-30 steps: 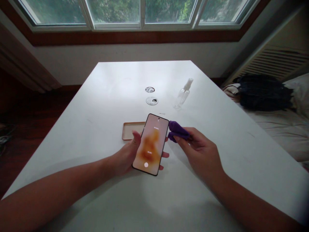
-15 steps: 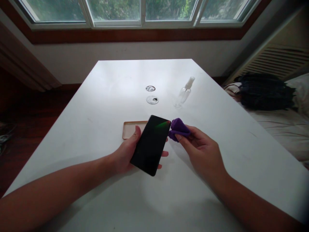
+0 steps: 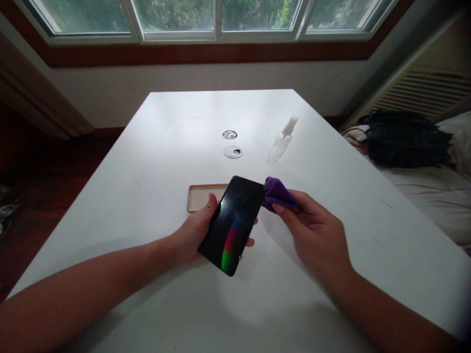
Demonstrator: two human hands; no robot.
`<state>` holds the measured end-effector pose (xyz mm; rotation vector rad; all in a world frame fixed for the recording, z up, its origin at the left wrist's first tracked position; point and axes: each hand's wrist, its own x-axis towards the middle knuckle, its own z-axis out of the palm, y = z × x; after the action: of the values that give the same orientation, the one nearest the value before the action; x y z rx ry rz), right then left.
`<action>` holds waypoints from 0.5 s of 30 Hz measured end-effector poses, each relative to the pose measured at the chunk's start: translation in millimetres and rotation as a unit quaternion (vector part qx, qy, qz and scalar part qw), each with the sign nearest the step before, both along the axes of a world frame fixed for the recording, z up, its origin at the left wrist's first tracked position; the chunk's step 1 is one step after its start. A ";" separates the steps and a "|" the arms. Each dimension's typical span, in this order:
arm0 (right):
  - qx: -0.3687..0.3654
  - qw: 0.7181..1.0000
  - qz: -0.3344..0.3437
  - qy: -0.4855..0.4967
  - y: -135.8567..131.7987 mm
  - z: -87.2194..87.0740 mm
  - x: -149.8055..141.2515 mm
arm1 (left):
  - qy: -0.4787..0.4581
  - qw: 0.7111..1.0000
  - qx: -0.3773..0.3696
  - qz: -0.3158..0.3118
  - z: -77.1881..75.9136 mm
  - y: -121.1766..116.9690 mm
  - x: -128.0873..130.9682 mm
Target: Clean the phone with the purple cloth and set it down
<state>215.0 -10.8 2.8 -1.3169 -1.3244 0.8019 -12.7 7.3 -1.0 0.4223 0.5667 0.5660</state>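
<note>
A black smartphone point(image 3: 233, 225) is held tilted above the table by my left hand point(image 3: 191, 233), its thumb along the left edge and fingertips showing past the right edge. Coloured reflections, red and green, lie on the phone's dark face. My right hand point(image 3: 320, 228) pinches a bunched purple cloth point(image 3: 277, 195) beside the phone's upper right corner; I cannot tell whether the two touch. Behind the phone lies a shallow phone case point(image 3: 206, 197) with a tan rim, partly covered by the phone and my left thumb.
On the white table point(image 3: 147, 152) stands a clear spray bottle point(image 3: 282, 142) at the back right. Two round cable-hole fittings point(image 3: 233, 152) sit mid-table. A window point(image 3: 221, 19) is beyond the far edge, and a dark garment pile point(image 3: 406, 139) lies on a bed at right.
The phone has tilted in my left hand, and coloured reflections have spread on its lower face. My right hand has shifted slightly rightward with the cloth.
</note>
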 end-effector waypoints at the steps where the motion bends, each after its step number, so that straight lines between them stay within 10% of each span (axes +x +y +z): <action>1: -0.019 0.999 0.002 0.028 0.9 0.0 0.5 | -0.002 1.000 0.001 0.001 -0.3 0.1 0.4; 15: -0.176 0.915 0.207 0.299 5.7 7.1 0.7 | 0.041 0.999 0.000 0.022 -9.3 0.1 5.1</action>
<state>215.7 -5.1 9.9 -0.9304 -0.9852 1.6531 -7.6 7.4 -10.3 0.4350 0.6566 0.5923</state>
